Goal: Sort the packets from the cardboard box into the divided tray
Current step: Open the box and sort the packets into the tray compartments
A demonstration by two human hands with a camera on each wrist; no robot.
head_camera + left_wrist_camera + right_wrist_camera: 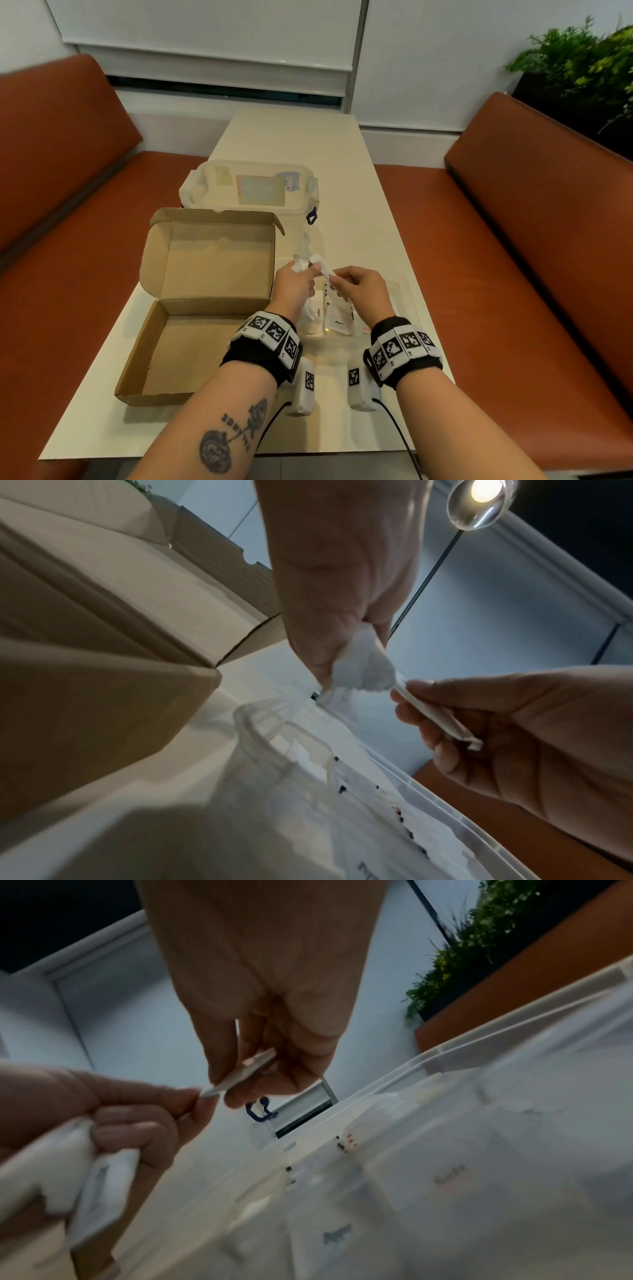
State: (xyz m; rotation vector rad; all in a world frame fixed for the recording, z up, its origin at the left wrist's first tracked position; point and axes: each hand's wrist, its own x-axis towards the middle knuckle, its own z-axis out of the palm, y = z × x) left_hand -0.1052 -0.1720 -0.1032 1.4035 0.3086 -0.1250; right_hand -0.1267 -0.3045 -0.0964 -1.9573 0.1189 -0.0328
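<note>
Left hand point(294, 287) clutching crumpled white paper packets point(365, 666), right hand point(362, 288) pinching one flat white packet point(433, 712) off the bunch.
Open brown cardboard box point(178, 356) apparently emptied; best dropped into the matching compartment of the clear divided plastic tray point(406, 291) below, labelled "Sugar", "Pepper".

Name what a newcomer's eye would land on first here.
Both hands meet mid-table above the clear divided tray: the left hand grips a bunch of white packets, while the right hand pinches one packet. Left of them, the open cardboard box looks empty.
</note>
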